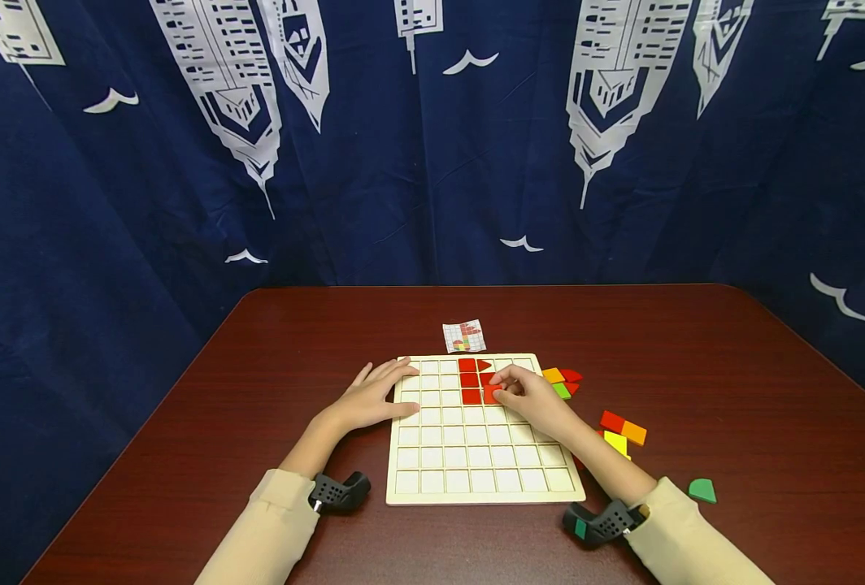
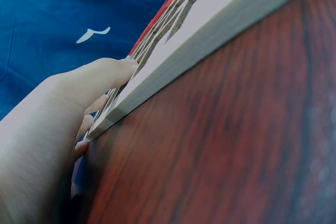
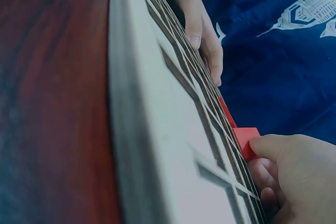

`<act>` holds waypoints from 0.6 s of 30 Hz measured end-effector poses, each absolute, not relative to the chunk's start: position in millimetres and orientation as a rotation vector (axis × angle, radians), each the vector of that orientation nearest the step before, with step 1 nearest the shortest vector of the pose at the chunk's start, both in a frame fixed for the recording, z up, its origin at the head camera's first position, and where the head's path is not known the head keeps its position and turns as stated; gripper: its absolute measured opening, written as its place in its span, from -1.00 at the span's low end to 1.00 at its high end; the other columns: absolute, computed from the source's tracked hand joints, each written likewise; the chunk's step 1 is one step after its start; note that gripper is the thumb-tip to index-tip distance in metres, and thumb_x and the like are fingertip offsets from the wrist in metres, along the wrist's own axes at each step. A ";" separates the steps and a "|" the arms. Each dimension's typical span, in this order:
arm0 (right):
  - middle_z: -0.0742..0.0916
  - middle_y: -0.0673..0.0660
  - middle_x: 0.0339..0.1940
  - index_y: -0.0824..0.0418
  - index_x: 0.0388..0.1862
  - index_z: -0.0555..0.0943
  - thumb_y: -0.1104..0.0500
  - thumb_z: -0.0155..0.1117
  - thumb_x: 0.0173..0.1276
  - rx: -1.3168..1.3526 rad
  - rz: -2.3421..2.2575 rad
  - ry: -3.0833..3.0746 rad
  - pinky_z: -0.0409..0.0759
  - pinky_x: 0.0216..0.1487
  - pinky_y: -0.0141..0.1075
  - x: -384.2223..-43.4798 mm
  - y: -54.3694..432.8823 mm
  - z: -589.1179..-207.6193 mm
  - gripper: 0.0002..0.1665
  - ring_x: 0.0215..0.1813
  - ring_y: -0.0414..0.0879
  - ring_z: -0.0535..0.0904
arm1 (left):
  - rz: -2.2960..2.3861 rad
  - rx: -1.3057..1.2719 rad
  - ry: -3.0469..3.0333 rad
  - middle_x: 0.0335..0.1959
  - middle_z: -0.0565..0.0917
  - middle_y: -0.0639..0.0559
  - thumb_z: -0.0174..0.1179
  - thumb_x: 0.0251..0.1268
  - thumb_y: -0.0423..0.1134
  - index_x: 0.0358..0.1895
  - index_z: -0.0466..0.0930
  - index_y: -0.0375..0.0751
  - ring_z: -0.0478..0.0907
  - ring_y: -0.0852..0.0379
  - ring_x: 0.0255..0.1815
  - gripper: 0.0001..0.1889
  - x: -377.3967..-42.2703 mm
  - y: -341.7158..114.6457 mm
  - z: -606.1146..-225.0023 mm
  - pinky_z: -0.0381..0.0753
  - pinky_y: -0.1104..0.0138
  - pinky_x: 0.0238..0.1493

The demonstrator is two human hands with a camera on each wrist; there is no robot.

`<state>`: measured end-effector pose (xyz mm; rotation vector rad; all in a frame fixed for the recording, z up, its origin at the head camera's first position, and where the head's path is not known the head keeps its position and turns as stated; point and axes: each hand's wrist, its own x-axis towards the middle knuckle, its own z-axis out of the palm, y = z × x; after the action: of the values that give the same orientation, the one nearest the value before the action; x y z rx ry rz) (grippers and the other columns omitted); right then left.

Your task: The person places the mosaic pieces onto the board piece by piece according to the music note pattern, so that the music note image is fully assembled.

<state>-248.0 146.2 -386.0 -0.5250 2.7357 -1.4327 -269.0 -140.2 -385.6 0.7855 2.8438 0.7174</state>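
A cream grid board point(image 1: 484, 499) lies on the table. Several red square tiles point(image 1: 469, 380) fill cells in its upper middle, with a pointed red tile point(image 1: 484, 366) beside the top one. My right hand point(image 1: 536, 402) pinches a red square tile point(image 1: 491, 395) between thumb and fingers over the cell right of the lowest red tile. In the right wrist view this held tile point(image 3: 244, 139) is tilted against the grid. Spread over the board's upper left edge, my left hand point(image 1: 368, 400) rests with thumb and fingertips on it. The right fingers partly hide another red piece.
Beyond the board lies a small printed pattern card point(image 1: 464, 335). Right of the board are orange point(image 1: 553, 375), green point(image 1: 562, 391) and red pieces, then a cluster with a yellow tile point(image 1: 615, 442). A green rounded piece point(image 1: 702, 491) sits farther right. A blue curtain point(image 1: 432, 162) hangs behind.
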 end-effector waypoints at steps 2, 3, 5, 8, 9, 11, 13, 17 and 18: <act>0.55 0.07 -0.47 0.21 -0.18 0.52 0.24 0.18 0.26 -0.530 -1.429 2.749 0.37 -0.42 -0.44 -247.4 145.9 -386.1 -0.84 -0.41 -0.13 0.40 | 0.716 0.787 2.847 0.46 0.03 0.09 0.06 0.15 0.21 0.30 0.21 0.12 -0.13 0.09 0.49 -0.35 -269.1 -140.0 -386.1 -0.39 -0.01 0.44; 0.55 0.07 -0.45 0.21 -0.18 0.52 0.24 0.18 0.26 -0.533 -1.423 2.760 0.37 -0.42 -0.44 -247.1 145.6 -386.1 -0.85 -0.41 -0.13 0.40 | 0.712 0.784 2.849 0.46 0.03 0.09 0.06 0.15 0.21 0.30 0.21 0.12 -0.13 0.09 0.49 -0.35 -269.2 -140.1 -386.3 -0.39 -0.01 0.44; 0.55 0.07 -0.40 0.21 -0.19 0.53 0.24 0.19 0.25 -0.545 -1.400 2.786 0.38 -0.40 -0.45 -246.8 145.3 -386.3 -0.85 -0.39 -0.14 0.40 | 0.715 0.784 2.848 0.46 0.04 0.09 0.06 0.15 0.21 0.30 0.21 0.12 -0.13 0.09 0.49 -0.35 -269.2 -140.0 -386.4 -0.39 -0.01 0.44; 0.54 0.08 -0.33 0.20 -0.21 0.54 0.24 0.20 0.24 -0.558 -1.366 2.830 0.38 -0.38 -0.46 -246.5 144.6 -386.6 -0.86 -0.36 -0.15 0.40 | 0.715 0.782 2.848 0.46 0.04 0.09 0.07 0.15 0.21 0.30 0.22 0.11 -0.13 0.09 0.49 -0.36 -269.4 -139.9 -386.0 -0.38 -0.01 0.44; 0.53 0.08 -0.32 0.20 -0.21 0.55 0.24 0.21 0.24 -0.563 -1.354 2.843 0.38 -0.38 -0.47 -246.6 144.4 -386.7 -0.86 -0.36 -0.16 0.39 | 0.716 0.780 2.847 0.46 0.04 0.09 0.07 0.15 0.21 0.30 0.22 0.12 -0.13 0.09 0.49 -0.36 -269.5 -139.9 -385.7 -0.38 -0.01 0.44; 0.52 0.08 -0.32 0.19 -0.22 0.56 0.23 0.21 0.24 -0.567 -1.340 2.860 0.36 -0.38 -0.47 -246.8 144.3 -386.8 -0.87 -0.36 -0.16 0.38 | 0.712 0.777 2.847 0.46 0.03 0.10 0.07 0.14 0.21 0.30 0.21 0.12 -0.13 0.10 0.49 -0.36 -269.8 -139.8 -385.4 -0.39 -0.01 0.44; 0.51 0.07 -0.33 0.19 -0.22 0.57 0.22 0.21 0.24 -0.571 -1.329 2.873 0.35 -0.39 -0.47 -247.0 144.2 -387.1 -0.87 -0.37 -0.17 0.37 | 0.708 0.777 2.846 0.46 0.03 0.11 0.06 0.15 0.21 0.29 0.21 0.13 -0.13 0.10 0.49 -0.36 -270.3 -139.8 -385.5 -0.39 -0.01 0.44; 0.50 0.06 -0.35 0.19 -0.21 0.58 0.21 0.21 0.24 -0.594 -1.293 2.900 0.34 -0.39 -0.47 -247.6 145.1 -388.6 -0.86 -0.38 -0.19 0.35 | 0.713 0.773 2.843 0.46 0.03 0.12 0.06 0.15 0.21 0.30 0.21 0.14 -0.13 0.11 0.49 -0.36 -270.6 -139.6 -386.1 -0.40 -0.01 0.44; 0.50 0.06 -0.35 0.20 -0.21 0.59 0.21 0.21 0.24 -0.599 -1.286 2.907 0.34 -0.40 -0.47 -247.8 145.3 -389.2 -0.85 -0.39 -0.20 0.35 | 0.714 0.772 2.844 0.46 0.03 0.11 0.06 0.15 0.21 0.30 0.21 0.14 -0.13 0.11 0.49 -0.36 -270.5 -139.5 -386.2 -0.39 -0.01 0.44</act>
<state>-247.8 145.3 -389.2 -0.5992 2.9066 -1.2859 -270.5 -139.5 -386.2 0.7724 2.8440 0.7136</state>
